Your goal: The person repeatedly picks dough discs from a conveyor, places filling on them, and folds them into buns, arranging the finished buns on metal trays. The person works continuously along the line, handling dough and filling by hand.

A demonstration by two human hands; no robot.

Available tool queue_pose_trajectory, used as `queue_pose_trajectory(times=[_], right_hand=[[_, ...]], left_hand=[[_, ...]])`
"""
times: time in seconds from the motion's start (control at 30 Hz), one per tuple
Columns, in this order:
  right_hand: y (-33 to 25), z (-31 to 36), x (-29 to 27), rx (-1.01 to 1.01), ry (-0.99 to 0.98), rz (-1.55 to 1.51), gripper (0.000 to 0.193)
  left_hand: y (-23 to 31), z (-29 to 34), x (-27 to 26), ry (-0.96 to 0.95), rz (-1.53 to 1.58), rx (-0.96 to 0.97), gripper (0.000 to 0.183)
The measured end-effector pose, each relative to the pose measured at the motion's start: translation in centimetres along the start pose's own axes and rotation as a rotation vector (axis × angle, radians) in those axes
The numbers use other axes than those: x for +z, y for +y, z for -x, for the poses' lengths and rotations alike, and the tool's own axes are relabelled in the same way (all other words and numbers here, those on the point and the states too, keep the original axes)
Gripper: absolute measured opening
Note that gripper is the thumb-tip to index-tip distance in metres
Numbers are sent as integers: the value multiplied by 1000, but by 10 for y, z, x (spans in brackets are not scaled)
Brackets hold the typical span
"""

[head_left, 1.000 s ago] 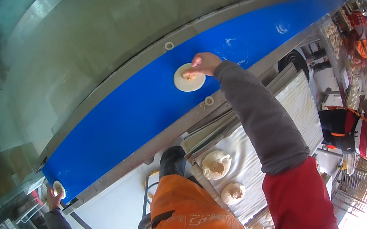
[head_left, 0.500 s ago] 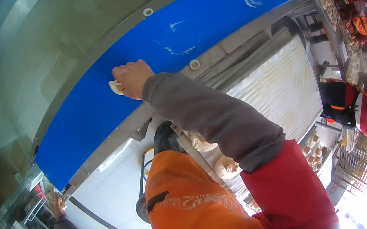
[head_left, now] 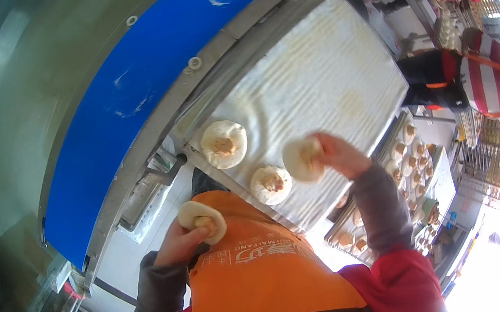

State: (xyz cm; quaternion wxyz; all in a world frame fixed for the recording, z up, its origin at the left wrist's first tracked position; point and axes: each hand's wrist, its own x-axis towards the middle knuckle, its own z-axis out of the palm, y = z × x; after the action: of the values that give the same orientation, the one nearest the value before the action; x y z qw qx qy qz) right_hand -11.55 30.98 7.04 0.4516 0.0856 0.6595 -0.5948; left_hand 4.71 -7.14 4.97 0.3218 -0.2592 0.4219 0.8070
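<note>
Pinched between the thumb and fingers of my left hand [head_left: 176, 245] is a flat round of dough [head_left: 188, 212] with crumbly filling on it, held in front of my orange apron. My right hand [head_left: 341, 152] grips another dough round [head_left: 294, 160] by its edge, with filling on its face, slightly blurred by motion. It hangs over the near part of a ridged metal tray [head_left: 321, 65]. Two more filled dough rounds, one at the tray's left corner [head_left: 232, 134] and one near its front edge [head_left: 264, 194], lie flat and apart.
A blue conveyor belt [head_left: 94, 136] with white flour smears runs along the left in a metal frame. Trays of small topped dough pieces [head_left: 410, 163] stand to the right. A person in a striped top [head_left: 494, 79] and other people are beyond.
My right hand has left the belt and come over the tray with a dough round. My left hand has moved from the belt's near end to my apron, holding dough. The view has turned toward the tray.
</note>
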Motion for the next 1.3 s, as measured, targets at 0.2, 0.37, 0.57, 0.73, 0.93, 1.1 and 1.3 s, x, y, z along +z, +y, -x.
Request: queue_pose_trajectory(times=[0.2,0.37,0.57,0.73,0.93,1.1,1.3], right_hand=[[101,65,41,-91,42,151,60],[107,74,72,-472,565,711,54],[93,99,104,-593,564,232,56],[128,104,108,-402,543,80,49],[171,124,109,-269,378,-513,35],[189,136,109,-214,591,-580,24],[189,141,106,-93,674,-491,25]], left_hand=[[12,-29,61,-109,-217,-21,44],[6,-39,87,-256,-302,37,48],[-24,-34,138,-387,-265,13,53],[-43,-40,156,-464,-509,129,54],[-78,-51,174,-576,-907,520,63],[-81,-65,180,-562,-856,123,63],[-81,-70,187,-660,-425,-252,56]])
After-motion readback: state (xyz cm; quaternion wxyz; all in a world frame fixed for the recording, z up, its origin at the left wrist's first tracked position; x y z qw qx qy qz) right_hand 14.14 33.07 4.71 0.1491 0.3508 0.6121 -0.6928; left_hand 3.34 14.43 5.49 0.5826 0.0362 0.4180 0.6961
